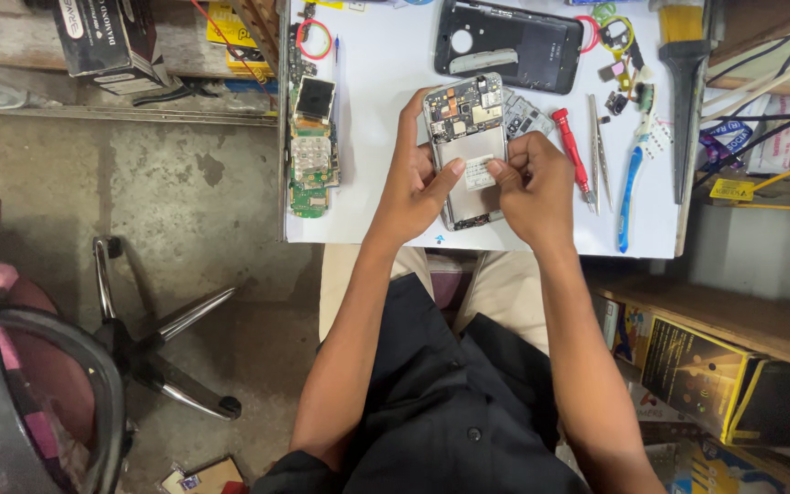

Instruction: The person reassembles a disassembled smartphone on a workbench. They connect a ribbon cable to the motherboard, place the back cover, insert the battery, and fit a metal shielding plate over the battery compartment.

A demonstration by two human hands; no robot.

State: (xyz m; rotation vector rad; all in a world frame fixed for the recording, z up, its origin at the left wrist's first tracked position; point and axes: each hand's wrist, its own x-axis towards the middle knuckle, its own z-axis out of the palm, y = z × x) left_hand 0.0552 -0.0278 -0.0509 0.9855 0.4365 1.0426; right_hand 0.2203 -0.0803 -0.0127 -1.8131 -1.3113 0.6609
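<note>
Landmark: the opened phone (466, 151), back cover off, lying face down near the front edge of the white tabletop (377, 137).

Far left of the phone, off the tabletop: a swivel chair base (153, 352) standing on the concrete floor (185, 201).

Just left of the phone: a bare green circuit board (313, 146) with a small screen, lying flat.

Left hand (413, 178) is wrapping the phone's left edge, grip closed on it, thumb pressing across the silver battery plate.

Right hand (532, 187) is meeting the phone's right edge, thumb and forefinger pinching at a small white label (478, 172) on the plate; whether the label is lifted or only touched is hard to tell.

Behind the phone: a black back cover (509, 46).

Right of the phone: a red screwdriver (573, 151), then metal tweezers (598, 151), then a blue-and-white toothbrush (631, 183).
</note>
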